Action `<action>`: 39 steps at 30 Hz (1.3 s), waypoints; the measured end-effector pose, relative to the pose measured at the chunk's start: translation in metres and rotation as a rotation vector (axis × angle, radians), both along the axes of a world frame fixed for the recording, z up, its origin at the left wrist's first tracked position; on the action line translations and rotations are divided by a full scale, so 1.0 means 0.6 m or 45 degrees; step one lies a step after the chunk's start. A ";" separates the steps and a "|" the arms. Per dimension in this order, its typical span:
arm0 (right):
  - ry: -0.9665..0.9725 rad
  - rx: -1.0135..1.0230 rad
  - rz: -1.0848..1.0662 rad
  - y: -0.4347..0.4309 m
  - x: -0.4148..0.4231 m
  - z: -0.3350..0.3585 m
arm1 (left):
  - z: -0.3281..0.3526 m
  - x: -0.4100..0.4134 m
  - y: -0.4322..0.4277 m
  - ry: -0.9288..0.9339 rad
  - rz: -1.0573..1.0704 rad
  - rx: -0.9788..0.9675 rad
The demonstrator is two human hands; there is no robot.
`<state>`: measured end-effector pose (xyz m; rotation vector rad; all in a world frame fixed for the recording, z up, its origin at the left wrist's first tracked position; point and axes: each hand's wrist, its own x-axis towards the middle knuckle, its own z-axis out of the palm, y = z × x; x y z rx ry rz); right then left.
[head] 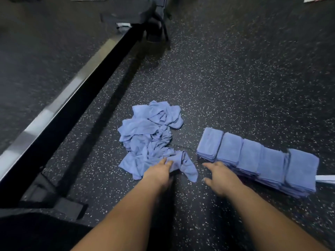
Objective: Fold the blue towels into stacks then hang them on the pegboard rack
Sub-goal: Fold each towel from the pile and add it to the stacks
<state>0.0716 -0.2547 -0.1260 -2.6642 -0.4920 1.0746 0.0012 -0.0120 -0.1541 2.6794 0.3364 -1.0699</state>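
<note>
Your left hand [159, 172] grips one towel [188, 165] at the near edge of the crumpled blue pile [148, 134] on the speckled floor [226, 78]. Your right hand [222, 178] — fingers spread, holding nothing — hovers just beside the row of folded stacks [253, 156].

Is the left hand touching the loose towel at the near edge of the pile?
Touching. The head view shows the left hand with its fingers curled over the loose towel, cloth bunched beneath them.
</note>
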 end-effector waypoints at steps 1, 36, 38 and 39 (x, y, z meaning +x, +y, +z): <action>0.021 0.000 0.004 0.010 0.002 -0.009 | -0.011 0.003 0.006 0.006 0.012 -0.003; -0.505 0.781 0.007 0.121 -0.070 0.396 | 0.463 -0.028 0.052 -1.071 0.084 -0.540; -0.502 0.806 0.059 0.090 -0.079 0.439 | 0.499 -0.037 0.040 -1.061 0.040 -0.594; -0.524 0.800 0.089 0.074 -0.083 0.458 | 0.515 -0.040 0.033 -1.043 -0.008 -0.608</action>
